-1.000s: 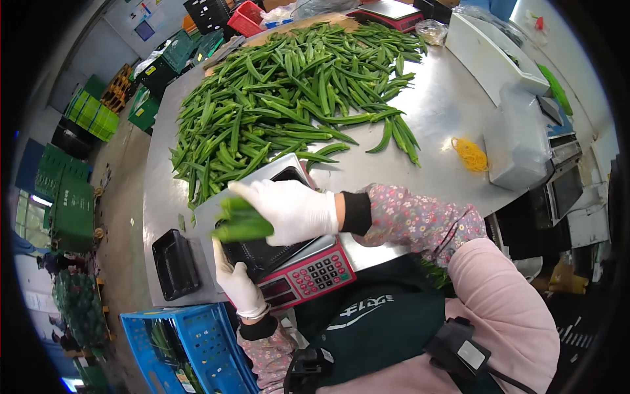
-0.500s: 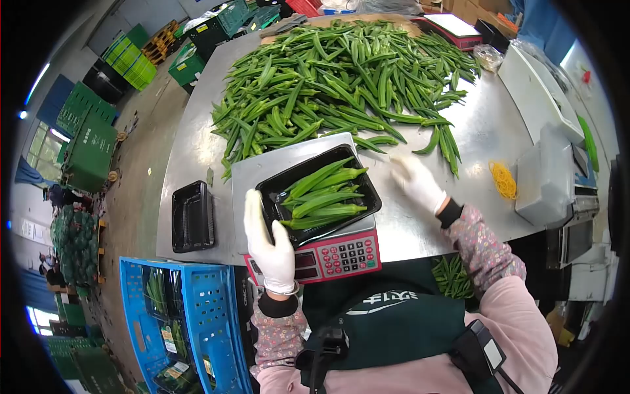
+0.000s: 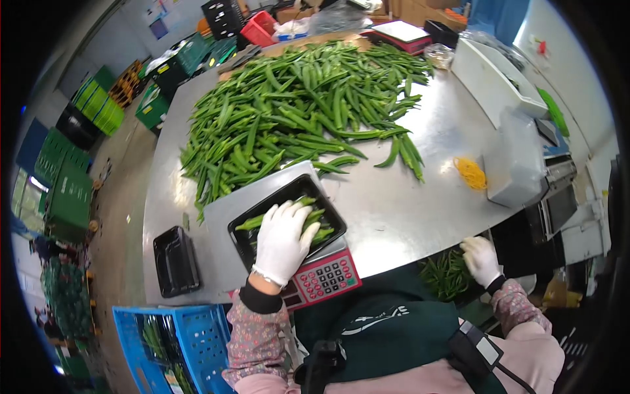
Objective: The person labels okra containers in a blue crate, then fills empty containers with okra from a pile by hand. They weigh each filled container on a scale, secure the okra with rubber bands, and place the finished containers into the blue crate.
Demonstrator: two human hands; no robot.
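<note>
My left hand [image 3: 282,243], in a white glove, reaches over the black plastic tray [image 3: 331,222]. Its fingers curl down over the okra pods [image 3: 249,223] inside and hide part of them. The tray rests tilted on the metal plate of a red weighing scale [image 3: 328,279], whose display is partly covered by my wrist. My right hand [image 3: 482,261], also gloved in white, is low at the right, below the table's front edge. It hovers beside a heap of okra [image 3: 446,272] there, fingers loosely bent and apart, holding nothing that I can see.
A large okra pile [image 3: 289,111] covers the back of the metal table [image 3: 394,217]. Another black tray [image 3: 176,261] lies left of the scale. Yellow rubber bands [image 3: 470,173] and a clear plastic bin [image 3: 515,161] are at right. A blue crate [image 3: 207,348] holds packed trays at lower left.
My left hand has moved from the tray's left rim onto the okra inside it. My right hand has gone from above the table down to the okra below its edge. The view has shifted.
</note>
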